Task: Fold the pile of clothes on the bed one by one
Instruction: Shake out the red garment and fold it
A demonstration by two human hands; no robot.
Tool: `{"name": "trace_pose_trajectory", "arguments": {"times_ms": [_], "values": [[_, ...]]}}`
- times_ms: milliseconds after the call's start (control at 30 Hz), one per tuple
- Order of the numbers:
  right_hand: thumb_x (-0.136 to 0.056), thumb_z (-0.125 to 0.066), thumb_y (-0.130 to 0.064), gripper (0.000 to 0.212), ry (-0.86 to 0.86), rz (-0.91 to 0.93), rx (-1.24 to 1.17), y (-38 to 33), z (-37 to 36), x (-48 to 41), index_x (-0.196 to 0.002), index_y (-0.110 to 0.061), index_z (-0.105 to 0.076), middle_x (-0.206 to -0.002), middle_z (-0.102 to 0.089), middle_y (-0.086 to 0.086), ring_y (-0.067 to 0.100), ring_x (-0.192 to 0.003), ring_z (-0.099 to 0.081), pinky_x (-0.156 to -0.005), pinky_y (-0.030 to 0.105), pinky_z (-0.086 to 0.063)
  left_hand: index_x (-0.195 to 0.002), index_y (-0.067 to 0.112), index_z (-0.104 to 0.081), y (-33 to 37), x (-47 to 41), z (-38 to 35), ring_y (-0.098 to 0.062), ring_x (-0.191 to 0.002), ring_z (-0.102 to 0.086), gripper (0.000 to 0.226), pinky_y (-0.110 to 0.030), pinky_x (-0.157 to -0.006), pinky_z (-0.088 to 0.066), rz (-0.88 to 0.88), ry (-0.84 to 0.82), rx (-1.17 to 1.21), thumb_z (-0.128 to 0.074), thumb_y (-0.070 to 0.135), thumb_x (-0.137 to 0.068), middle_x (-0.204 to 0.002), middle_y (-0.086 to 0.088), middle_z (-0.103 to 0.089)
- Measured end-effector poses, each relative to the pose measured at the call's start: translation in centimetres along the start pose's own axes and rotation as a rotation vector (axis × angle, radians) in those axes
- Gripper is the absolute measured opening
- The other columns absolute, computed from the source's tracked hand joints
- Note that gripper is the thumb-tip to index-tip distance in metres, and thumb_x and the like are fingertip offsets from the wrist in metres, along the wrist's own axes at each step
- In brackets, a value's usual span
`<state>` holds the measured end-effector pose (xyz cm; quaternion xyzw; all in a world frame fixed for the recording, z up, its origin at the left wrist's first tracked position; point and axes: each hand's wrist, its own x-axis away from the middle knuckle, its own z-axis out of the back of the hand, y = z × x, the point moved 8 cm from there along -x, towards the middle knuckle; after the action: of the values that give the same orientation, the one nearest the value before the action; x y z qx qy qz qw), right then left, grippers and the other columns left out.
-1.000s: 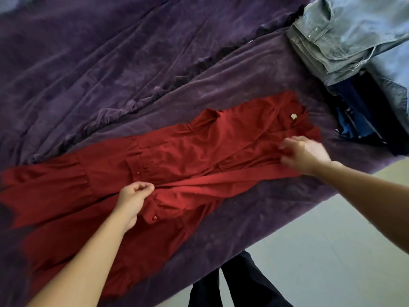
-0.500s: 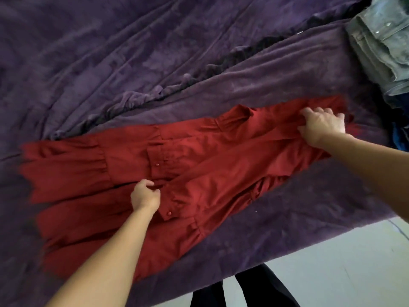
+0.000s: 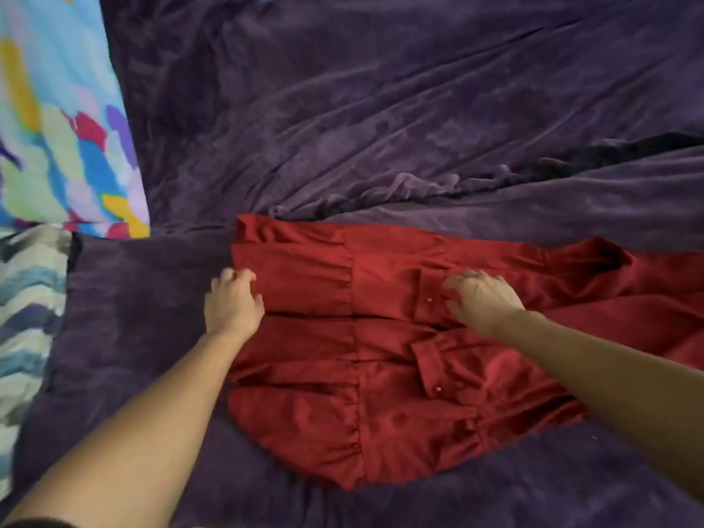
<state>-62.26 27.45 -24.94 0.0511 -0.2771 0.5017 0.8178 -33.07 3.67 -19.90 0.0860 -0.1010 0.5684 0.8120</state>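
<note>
Here, the left hand point(image 3: 233, 300) pinches the gathered hem of the red dress point(image 3: 381, 413); the right hand point(image 3: 480, 299) presses flat-fingered.

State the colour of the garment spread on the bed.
Deep red; the dress shows best in the head view.

My bed point(image 3: 381, 108) is spread with rumpled purple velvet. A red dress point(image 3: 343, 413) lies on it before me, a bright pillow point(image 3: 57, 127) and a wavy-striped cushion point(image 3: 26, 318) at my left.
</note>
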Motion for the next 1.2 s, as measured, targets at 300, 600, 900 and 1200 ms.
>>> {"name": "trace_pose_trajectory", "arguments": {"times_ms": [300, 600, 900, 1200], "values": [[-0.081, -0.071, -0.032, 0.066, 0.089, -0.234, -0.138, -3.3, 0.7, -12.1, -0.140, -0.021, -0.042, -0.138, -0.051, 0.014, 0.034, -0.125, -0.049, -0.102, 0.046, -0.038, -0.145, 0.025, -0.032, 4.9, -14.9, -3.6, -0.028, -0.137, -0.033, 0.084, -0.046, -0.113, -0.019, -0.501, -0.113, -0.230, -0.076, 0.031, -0.074, -0.143, -0.010, -0.046], [-0.074, -0.051, -0.019, 0.012, 0.611, -0.025, -0.097, -6.3, 1.6, 2.5, -0.085, -0.015, -0.054, -0.080, -0.053, 0.010, 0.035, -0.079, -0.052, -0.065, 0.043, -0.042, -0.068, 0.015, -0.059, 0.5, -1.9, 1.7, -0.028, -0.065, -0.059, 0.010, -0.035, -0.048, -0.046, -0.787, 0.219, 0.203, -0.050, 0.010, -0.069, -0.065, -0.004, -0.058], [-0.064, -0.061, -0.021, 0.018, 0.232, 0.123, 0.077, -11.7, -11.7, 14.1, -0.080, -0.017, -0.068, -0.078, -0.060, 0.004, 0.028, -0.069, -0.060, -0.056, 0.035, -0.048, -0.073, 0.022, -0.060, -1.9, 17.0, -8.7, -0.024, -0.072, -0.059, 0.006, -0.033, -0.058, -0.050, -0.981, -0.229, 0.047, -0.062, 0.024, -0.068, -0.077, 0.000, -0.057], [-0.056, -0.083, -0.021, 0.038, 0.065, -0.017, 0.003, -8.2, -16.3, 15.0, -0.094, -0.020, -0.074, -0.099, -0.069, -0.001, 0.027, -0.092, -0.066, -0.073, 0.042, -0.050, -0.113, 0.023, -0.060, 1.3, 21.7, -16.3, -0.028, -0.130, -0.034, 0.030, -0.045, -0.102, -0.026, -0.788, -0.411, -0.256, -0.050, 0.024, -0.085, -0.141, -0.004, -0.040]]}}
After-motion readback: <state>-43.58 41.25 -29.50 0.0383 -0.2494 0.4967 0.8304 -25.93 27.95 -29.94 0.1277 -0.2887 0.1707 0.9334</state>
